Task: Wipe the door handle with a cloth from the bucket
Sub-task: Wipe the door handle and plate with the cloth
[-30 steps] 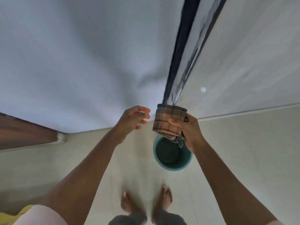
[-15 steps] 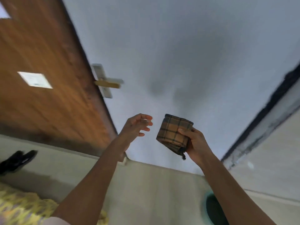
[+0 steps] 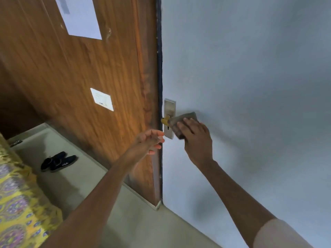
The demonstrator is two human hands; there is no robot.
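The brass door handle (image 3: 165,120) sticks out from a metal plate (image 3: 169,106) on the pale grey door (image 3: 241,77). My right hand (image 3: 194,135) presses the folded brown checked cloth (image 3: 186,117) over the handle, hiding most of the lever. Only the handle's yellow base shows left of the cloth. My left hand (image 3: 149,141) hovers just below and left of the plate, fingers loosely curled and apart, holding nothing. The bucket is out of view.
A brown wooden panel (image 3: 89,72) with two white paper notices (image 3: 79,17) stands left of the door. A pair of black sandals (image 3: 58,161) lies on the pale floor at lower left. Yellow patterned fabric (image 3: 16,203) fills the bottom left corner.
The view swung from the bucket on the floor up to the door. My right hand carried the cloth up and onto the handle. My left hand rose alongside it.
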